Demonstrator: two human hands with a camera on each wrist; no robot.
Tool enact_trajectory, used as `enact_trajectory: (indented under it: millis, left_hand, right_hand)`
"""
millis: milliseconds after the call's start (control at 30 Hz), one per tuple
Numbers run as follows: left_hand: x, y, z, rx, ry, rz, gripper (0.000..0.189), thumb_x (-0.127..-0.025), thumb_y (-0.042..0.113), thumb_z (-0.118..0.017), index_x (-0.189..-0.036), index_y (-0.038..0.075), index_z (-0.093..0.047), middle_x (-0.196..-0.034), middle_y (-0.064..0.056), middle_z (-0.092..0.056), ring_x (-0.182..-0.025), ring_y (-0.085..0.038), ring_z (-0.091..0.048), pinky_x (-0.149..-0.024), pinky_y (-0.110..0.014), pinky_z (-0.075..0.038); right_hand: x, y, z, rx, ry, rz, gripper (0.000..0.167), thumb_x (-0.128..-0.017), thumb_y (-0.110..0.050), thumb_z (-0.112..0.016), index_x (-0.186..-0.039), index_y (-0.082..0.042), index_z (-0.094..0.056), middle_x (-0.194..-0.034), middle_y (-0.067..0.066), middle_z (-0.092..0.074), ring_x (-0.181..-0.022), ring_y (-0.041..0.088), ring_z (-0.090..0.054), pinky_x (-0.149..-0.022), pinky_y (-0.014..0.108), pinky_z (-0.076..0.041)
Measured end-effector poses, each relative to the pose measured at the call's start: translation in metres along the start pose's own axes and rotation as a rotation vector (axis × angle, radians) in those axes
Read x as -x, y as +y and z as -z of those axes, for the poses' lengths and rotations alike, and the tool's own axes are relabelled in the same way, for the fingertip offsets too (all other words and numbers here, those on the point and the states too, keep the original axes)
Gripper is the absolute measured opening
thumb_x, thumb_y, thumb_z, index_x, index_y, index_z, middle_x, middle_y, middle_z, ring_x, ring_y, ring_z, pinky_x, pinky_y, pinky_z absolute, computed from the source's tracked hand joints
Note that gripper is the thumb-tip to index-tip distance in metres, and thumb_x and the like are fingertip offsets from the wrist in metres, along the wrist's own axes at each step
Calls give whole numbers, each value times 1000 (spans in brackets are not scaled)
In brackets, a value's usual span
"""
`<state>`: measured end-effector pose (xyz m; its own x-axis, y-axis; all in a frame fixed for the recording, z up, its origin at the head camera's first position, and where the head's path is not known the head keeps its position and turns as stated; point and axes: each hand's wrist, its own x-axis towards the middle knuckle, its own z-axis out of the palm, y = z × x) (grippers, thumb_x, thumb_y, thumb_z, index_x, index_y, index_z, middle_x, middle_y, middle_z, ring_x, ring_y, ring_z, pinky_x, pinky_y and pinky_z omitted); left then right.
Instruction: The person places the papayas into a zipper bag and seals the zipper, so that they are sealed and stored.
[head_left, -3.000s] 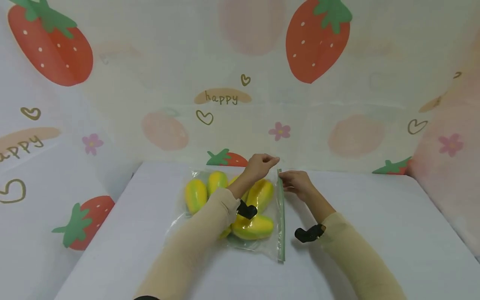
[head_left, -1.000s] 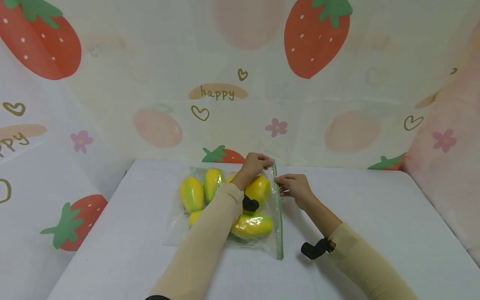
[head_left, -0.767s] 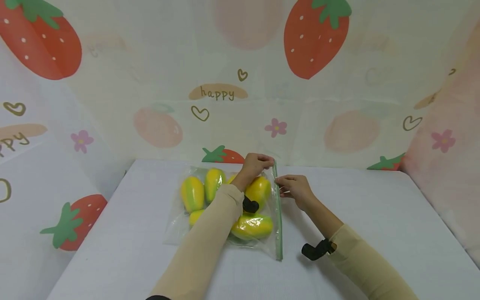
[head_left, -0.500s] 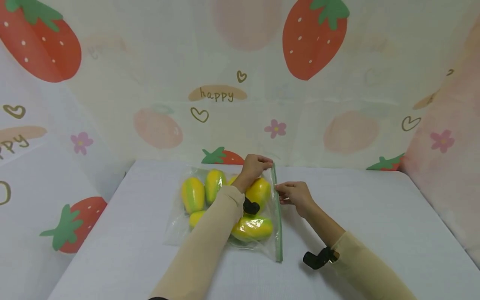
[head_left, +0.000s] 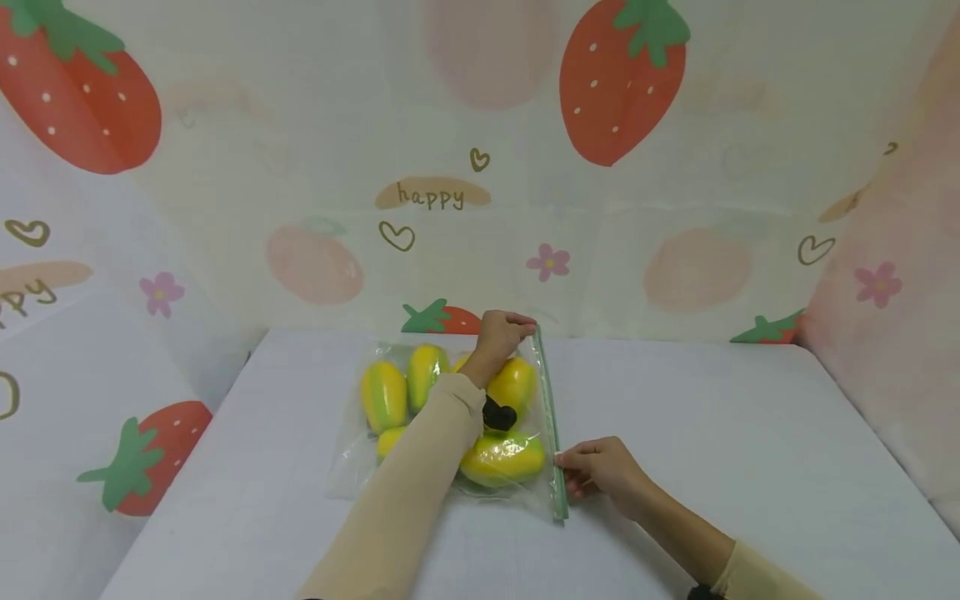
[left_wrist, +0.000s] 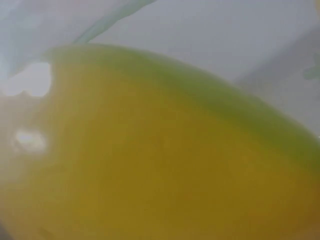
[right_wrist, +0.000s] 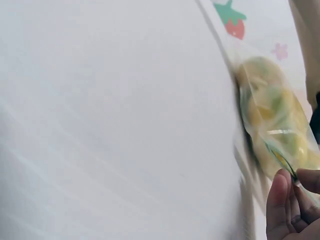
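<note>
A clear zip bag (head_left: 348, 471) lies flat, holding several yellow-and-green fruits (head_left: 384, 396) that look like mangoes. Its green zip strip (head_left: 548, 392) runs along the right side. At the far end of that strip, my left hand (head_left: 501, 337) pinches the bag's corner, its forearm crossing over the fruits and hiding some of them. My right hand (head_left: 606, 473) pinches the strip close to its near end. The right wrist view shows thumb and fingers of the right hand (right_wrist: 295, 205) on the zip edge. One fruit (left_wrist: 165, 140) fills most of the left wrist view; the left hand is out of it.
The bag rests on a white-covered table (head_left: 697, 417). Behind it hangs a backdrop (head_left: 615, 317) printed with strawberries, flowers and hearts, with side panels left and right. A black wrist camera (head_left: 498, 414) on the left arm sits over the fruits.
My right hand has slid along the zip strip from near its far end toward the near end. My left hand has come down onto the far corner and stays there.
</note>
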<state>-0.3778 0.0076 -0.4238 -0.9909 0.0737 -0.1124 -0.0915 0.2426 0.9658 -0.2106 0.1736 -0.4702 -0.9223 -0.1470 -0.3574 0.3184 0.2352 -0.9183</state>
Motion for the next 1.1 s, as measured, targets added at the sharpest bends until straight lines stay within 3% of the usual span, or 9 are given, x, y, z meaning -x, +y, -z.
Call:
enact_trajectory:
  millis: [167,267,367,567,800,1100]
  left_hand:
    - [-1,1,1,11,18,-1,14,-92,11,-66,-100,3,-75,-110,-13,-70,-97,-26,-61,-98,-38,-52]
    - [-2,0,2,22,8,-15,14,-93,10,-66,-100,2,-74,-112,-14,-69,-99,-26,-62,-98,-37,-53]
    - [-3,1,3,56,-2,-4,13,-92,9,-66,-98,1,-74,-109,-13,-70,-98,-24,-63,-94,-32,-54]
    - [-3,0,2,106,-54,30,17,-93,9,-64,-106,-1,-71,-114,-15,-68,-98,-23,-62,-99,-32,-53]
    - [-2,-1,1,59,-76,68,19,-94,10,-64,-109,1,-70,-114,-13,-67,-105,-27,-61,-100,-33,-52]
    - [-3,-1,3,-34,-76,59,14,-94,10,-62,-102,4,-72,-106,-10,-69,-93,-22,-62,-93,-31,-54]
  right_hand:
    - [26,16,-1,18,-159,-15,23,-85,-14,-71,-87,8,-71,-60,-2,-63,-52,8,-58,-51,21,-52]
    - [33,21,2,46,-215,-12,24,-85,-16,-71,-86,8,-71,-60,-2,-64,-51,8,-59,-50,20,-52]
    - [34,21,7,64,-229,0,25,-85,-17,-71,-86,8,-71,-61,-1,-65,-52,8,-59,-50,20,-52]
    - [35,18,17,93,-261,2,24,-85,-16,-71,-86,8,-71,-63,0,-66,-51,7,-59,-51,20,-52]
    - [33,18,21,102,-301,4,25,-86,-15,-71,-87,10,-70,-61,1,-66,-49,8,-60,-49,20,-52]
    - [31,19,23,128,-319,10,25,-86,-16,-70,-87,9,-70,-62,1,-67,-50,8,-61,-48,19,-52]
